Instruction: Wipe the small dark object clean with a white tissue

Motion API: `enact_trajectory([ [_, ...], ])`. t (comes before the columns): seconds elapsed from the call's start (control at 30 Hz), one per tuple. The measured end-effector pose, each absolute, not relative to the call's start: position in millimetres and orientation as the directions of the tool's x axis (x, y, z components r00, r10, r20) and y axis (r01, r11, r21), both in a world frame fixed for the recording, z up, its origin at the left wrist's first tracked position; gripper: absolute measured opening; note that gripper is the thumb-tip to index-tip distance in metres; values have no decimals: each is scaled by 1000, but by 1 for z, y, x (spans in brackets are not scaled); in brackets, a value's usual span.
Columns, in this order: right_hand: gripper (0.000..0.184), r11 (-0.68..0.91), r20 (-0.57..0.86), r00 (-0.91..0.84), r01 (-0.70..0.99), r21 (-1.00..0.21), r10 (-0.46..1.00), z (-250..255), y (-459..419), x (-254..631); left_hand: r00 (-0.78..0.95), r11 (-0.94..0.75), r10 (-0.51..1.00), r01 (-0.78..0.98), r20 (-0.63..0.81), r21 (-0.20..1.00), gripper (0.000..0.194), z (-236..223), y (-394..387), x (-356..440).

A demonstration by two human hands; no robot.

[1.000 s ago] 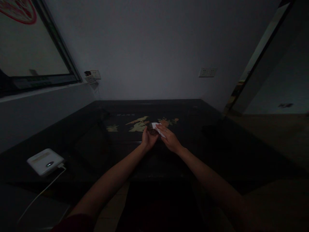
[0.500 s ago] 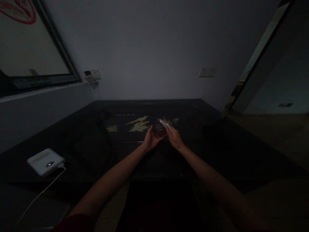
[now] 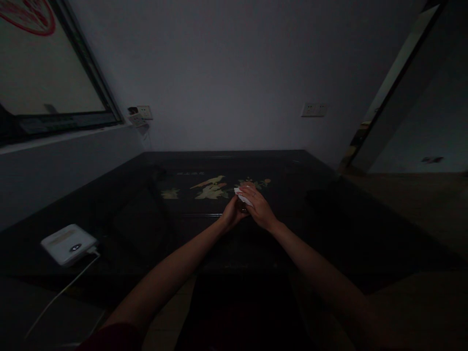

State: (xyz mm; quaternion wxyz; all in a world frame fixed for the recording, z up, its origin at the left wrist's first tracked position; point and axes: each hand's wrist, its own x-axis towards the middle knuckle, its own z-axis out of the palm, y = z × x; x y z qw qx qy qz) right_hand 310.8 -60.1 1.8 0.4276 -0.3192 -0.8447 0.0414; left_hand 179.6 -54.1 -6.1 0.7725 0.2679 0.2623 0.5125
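Note:
Both my hands meet over the middle of a dark table (image 3: 321, 229) painted with birds and flowers. My left hand (image 3: 233, 215) cups a small round dark object (image 3: 242, 207) from below; only a sliver of it shows between the hands. My right hand (image 3: 258, 207) lies over that object with its fingers pressed on a small white tissue (image 3: 242, 195). The room is very dim, so I cannot make out what the round object is.
A white box-shaped device (image 3: 68, 243) with a white cable (image 3: 62, 291) sits at the table's left front. A dark-framed screen (image 3: 47, 83) hangs on the left wall. Wall sockets (image 3: 314, 109) are on the back wall. A doorway (image 3: 391, 92) opens at the right.
Half a second ago the round object showed plainly in my left hand with the tissue beside it. My right hand has since moved left over it, pressing the tissue on top.

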Motion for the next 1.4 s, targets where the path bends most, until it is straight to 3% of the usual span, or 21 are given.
enact_trajectory([
  [0.23, 42, 701, 662, -281, 468, -538, 695, 5, -59, 315, 352, 360, 924, -665, -150, 654, 31, -7, -51, 176],
  [0.47, 42, 673, 635, -262, 456, -582, 727, 1, -58, 316, 323, 347, 935, -746, -147, 568, 35, -2, -50, 173],
  [0.83, 53, 724, 649, -354, 490, -485, 674, -6, -61, 311, 227, 280, 959, -862, -171, 423, 31, 2, -42, 166],
  [1.0, 57, 790, 646, -484, 509, -341, 590, -6, -63, 305, 168, 224, 972, -878, -164, 423, 33, -2, -38, 166],
  [1.17, 55, 818, 608, -583, 535, -211, 539, -6, -64, 300, 218, 297, 951, -838, -219, 457, 43, -5, -39, 168],
  [1.4, 56, 796, 594, -567, 559, -232, 571, -7, -63, 302, 268, 307, 951, -797, -152, 520, 43, -2, -46, 176],
])
